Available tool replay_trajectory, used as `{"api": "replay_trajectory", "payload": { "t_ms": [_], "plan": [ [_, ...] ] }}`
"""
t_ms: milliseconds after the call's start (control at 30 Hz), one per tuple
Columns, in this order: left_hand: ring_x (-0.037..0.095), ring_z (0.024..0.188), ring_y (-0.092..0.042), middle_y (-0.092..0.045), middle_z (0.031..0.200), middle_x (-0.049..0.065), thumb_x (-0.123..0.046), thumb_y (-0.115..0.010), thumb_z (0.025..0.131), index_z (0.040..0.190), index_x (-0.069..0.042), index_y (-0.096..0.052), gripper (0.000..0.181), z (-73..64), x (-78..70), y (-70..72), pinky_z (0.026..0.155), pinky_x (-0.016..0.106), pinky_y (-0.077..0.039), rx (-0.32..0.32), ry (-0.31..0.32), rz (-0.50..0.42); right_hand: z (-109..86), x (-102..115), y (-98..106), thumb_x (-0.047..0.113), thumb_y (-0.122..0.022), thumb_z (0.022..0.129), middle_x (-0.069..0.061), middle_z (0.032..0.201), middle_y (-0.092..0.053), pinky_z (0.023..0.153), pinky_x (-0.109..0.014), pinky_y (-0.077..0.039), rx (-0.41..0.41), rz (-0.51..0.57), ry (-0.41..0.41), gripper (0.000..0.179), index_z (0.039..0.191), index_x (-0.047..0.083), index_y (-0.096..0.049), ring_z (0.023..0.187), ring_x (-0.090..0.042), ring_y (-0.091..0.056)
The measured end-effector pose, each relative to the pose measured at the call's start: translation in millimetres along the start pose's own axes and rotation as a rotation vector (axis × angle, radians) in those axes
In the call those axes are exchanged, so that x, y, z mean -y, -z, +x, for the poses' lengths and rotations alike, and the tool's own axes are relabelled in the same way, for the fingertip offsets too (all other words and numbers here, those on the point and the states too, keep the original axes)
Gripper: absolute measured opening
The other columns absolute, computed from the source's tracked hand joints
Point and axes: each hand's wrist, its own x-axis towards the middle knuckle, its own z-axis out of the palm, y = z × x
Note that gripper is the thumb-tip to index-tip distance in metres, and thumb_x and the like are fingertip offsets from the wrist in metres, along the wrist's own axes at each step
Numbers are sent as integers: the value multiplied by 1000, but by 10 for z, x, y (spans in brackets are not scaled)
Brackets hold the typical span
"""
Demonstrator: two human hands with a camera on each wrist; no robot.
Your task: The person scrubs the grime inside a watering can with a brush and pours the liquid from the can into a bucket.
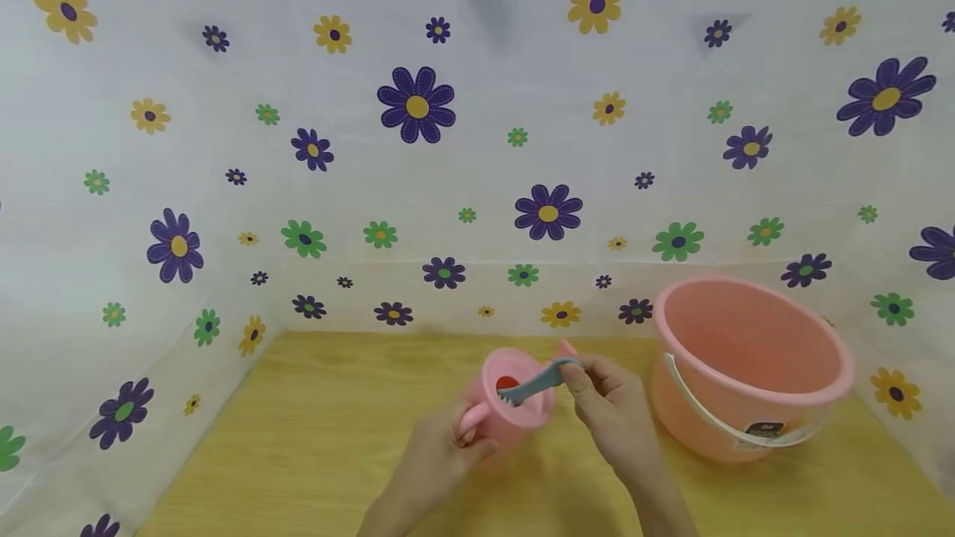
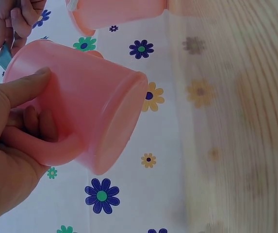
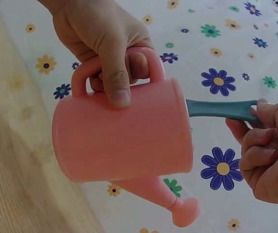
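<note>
My left hand (image 1: 436, 447) grips the side handle of a pink toy watering can (image 1: 510, 437), its thumb lying along the can's wall in the left wrist view. The can is tilted, and its spout (image 3: 153, 191) with a rounded head points away from the handle. Between thumb and fingers, my right hand (image 1: 615, 417) pinches the handle end of a small blue-grey toy rake (image 1: 543, 382). The rake's toothed end is at the can's top opening, where something red (image 1: 507, 384) shows inside. In the right wrist view the can's wall hides those teeth.
A large pink bucket (image 1: 734, 414) with a white bail handle (image 1: 701, 410) stands at the right, close to my right hand. The wooden table (image 1: 321, 429) meets a white flower-printed sheet (image 1: 462, 172) at the back and sides.
</note>
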Motion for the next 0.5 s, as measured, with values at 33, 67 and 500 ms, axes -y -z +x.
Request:
{"api": "replay_trajectory", "payload": {
  "t_ms": [33,67,500],
  "plan": [
    [12,85,-58,-60,86,-3,0,-82,78,95,-11,-61,29,-10,-5,14,73,24,-52,-15,0,9,-5,0,-13,11,-57,101,2,62,-39,41,-24,-23,7,-13,5,18,100,-4,-68,48,-5,-31],
    [12,83,-58,-58,83,-4,1,-82,77,93,-11,-61,29,-14,-11,26,72,23,-51,-25,-3,17,-6,0,-24,11,-58,100,2,63,-40,41,-23,-24,17,-24,18,18,100,-3,-68,48,-6,-31],
    [11,77,-55,-50,75,-6,3,-84,73,87,-10,-60,30,-20,-26,75,67,22,-51,-66,-55,43,29,-68,-153,4,-54,100,-2,64,-48,46,-24,-33,95,-122,207,15,98,6,-68,54,-8,-38]
  ]
}}
